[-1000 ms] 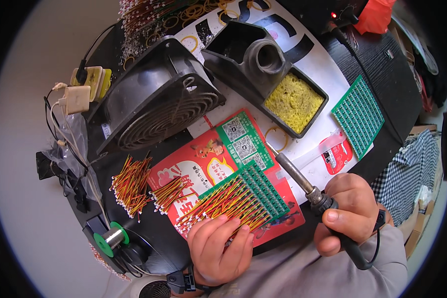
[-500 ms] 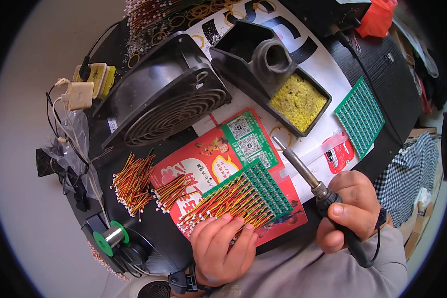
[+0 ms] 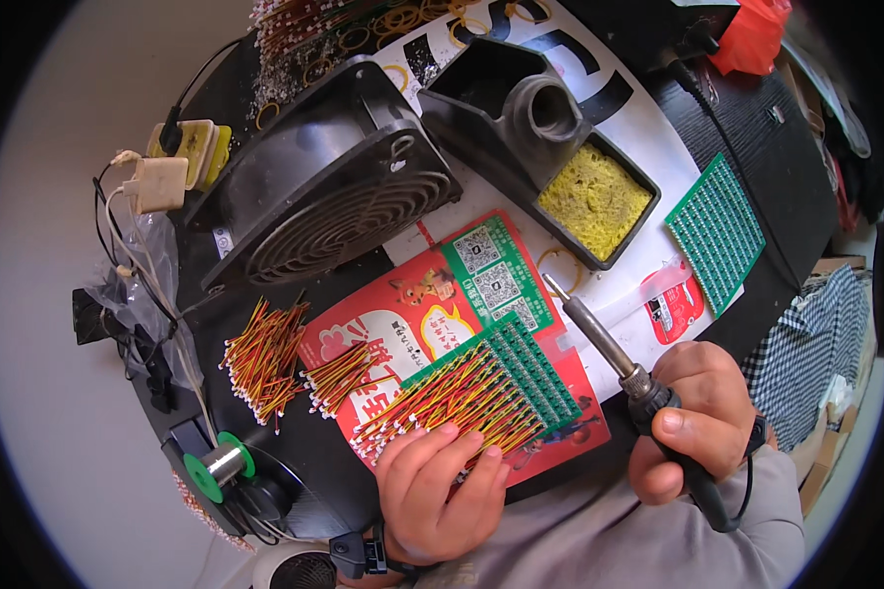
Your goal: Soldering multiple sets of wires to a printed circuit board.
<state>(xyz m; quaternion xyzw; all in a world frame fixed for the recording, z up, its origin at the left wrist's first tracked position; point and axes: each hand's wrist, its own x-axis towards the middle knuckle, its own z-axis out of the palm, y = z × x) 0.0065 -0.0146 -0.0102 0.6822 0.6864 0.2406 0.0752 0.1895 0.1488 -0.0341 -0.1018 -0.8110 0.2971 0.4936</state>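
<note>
In my right hand (image 3: pixel 702 422) is a soldering iron (image 3: pixel 604 339), its fingers closed round the dark handle and the metal tip pointing up and left. The tip is in the air, beyond the upper right side of a green circuit board panel (image 3: pixel 538 378). Rows of red and yellow wires (image 3: pixel 452 393) with white ends lie across the panel's left part. My left hand (image 3: pixel 442 496) rests over the lower wires with its fingers extended and slightly spread; what is under the palm is hidden. The panel lies on a red printed sheet (image 3: pixel 363 329).
Loose wire bundles (image 3: pixel 265 363) lie at left, above a solder spool (image 3: pixel 218 467). A black fan (image 3: pixel 339 187) and an iron stand (image 3: pixel 491 113) with yellow sponge (image 3: pixel 599 201) stand behind. Another green panel (image 3: pixel 717 236) lies at right, near the iron's cable (image 3: pixel 742 187).
The whole view has shifted very slightly. Both hands, the soldering iron and the wires keep almost the same places.
</note>
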